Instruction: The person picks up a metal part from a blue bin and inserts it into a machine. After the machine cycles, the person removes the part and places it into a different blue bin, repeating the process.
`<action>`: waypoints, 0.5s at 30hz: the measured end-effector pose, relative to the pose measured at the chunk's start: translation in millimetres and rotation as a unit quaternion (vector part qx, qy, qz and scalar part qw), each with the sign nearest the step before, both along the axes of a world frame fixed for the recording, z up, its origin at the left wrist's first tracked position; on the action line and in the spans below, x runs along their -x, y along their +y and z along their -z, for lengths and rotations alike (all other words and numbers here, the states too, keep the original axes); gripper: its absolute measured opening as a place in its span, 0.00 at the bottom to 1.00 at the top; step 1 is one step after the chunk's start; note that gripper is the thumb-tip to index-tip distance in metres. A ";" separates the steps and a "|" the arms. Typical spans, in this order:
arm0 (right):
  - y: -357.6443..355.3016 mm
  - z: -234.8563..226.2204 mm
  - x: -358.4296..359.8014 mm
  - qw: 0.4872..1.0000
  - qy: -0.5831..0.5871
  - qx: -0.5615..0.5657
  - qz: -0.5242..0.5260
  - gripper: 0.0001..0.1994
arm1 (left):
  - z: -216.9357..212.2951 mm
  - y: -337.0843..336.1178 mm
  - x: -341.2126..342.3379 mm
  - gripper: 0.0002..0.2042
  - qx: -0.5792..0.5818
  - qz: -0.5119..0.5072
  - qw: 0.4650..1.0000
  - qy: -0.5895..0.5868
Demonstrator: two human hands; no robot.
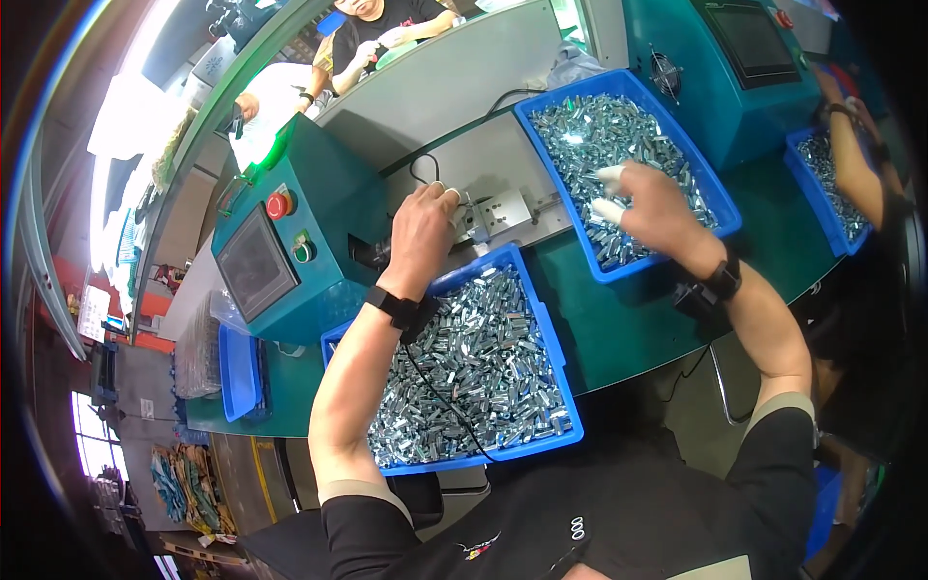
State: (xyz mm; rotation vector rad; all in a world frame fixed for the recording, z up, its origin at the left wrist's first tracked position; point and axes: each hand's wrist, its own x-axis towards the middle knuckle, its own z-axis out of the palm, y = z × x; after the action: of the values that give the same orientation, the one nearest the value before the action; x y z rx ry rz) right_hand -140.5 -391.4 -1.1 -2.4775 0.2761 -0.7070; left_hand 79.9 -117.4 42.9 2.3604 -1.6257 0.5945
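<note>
My left hand [422,232] rests at the small metal fixture [496,215] on the grey machine bed, fingertips in white finger cots touching it; whether it grips a part is hidden. My right hand [650,205], also with white finger cots, reaches into the upper blue bin [720,198] full of small shiny metal parts, fingers curled down among them. A second blue bin [561,367] of similar metal parts sits below my left forearm. Both wrists wear black bands, and a thin black cord runs down from the left one.
A teal control box [300,232] with a screen, red button and green button stands left of the fixture. Another teal machine [735,68] sits behind the upper bin. At the right, another person's arm [855,159] reaches into a third blue bin. A person sits across the bench.
</note>
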 end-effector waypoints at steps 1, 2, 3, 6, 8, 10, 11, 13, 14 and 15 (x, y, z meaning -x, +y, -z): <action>7.3 -4.5 -4.3 0.999 -0.007 -0.012 -0.029 0.22 | -0.1 -0.3 0.4 0.09 -0.002 -0.001 1.000 0.000; 15.2 -9.5 -9.3 0.998 -0.015 -0.024 -0.059 0.21 | -0.1 -0.2 1.0 0.09 -0.002 0.005 1.000 0.000; 23.1 -14.0 -15.5 0.995 -0.024 -0.036 -0.090 0.21 | -0.8 -0.1 1.5 0.09 0.000 0.010 1.000 -0.001; 52.0 -23.8 -38.0 0.983 0.007 -0.102 -0.153 0.22 | -0.3 5.2 3.1 0.08 -0.002 0.009 1.000 -0.012; 64.1 -25.7 -51.7 0.974 0.023 -0.134 -0.182 0.22 | 3.0 6.2 4.6 0.07 -0.007 0.011 1.000 -0.027; 69.8 -20.7 -70.3 0.958 0.054 -0.185 -0.211 0.24 | 5.2 3.9 6.4 0.06 -0.004 0.014 0.999 -0.034; 71.3 -17.6 -78.1 0.949 0.070 -0.211 -0.226 0.25 | 5.5 2.8 7.1 0.05 -0.001 0.017 0.999 -0.041; 72.5 -10.2 -92.7 0.947 0.080 -0.210 -0.228 0.26 | 4.8 3.5 7.5 0.04 0.002 0.018 0.999 -0.048; 72.9 -5.8 -99.1 0.946 0.091 -0.208 -0.230 0.27 | 3.8 4.6 7.2 0.04 -0.010 0.018 0.999 -0.047; 74.3 -5.3 -102.6 0.945 0.101 -0.206 -0.231 0.29 | 2.5 5.5 5.6 0.05 -0.022 0.020 0.998 -0.047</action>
State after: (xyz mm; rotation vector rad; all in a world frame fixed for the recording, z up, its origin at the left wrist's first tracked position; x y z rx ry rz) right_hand -37.9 -317.2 4.2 -2.0922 -0.0822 -0.1735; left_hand 74.3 -111.9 40.3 2.3579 -1.7384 0.6767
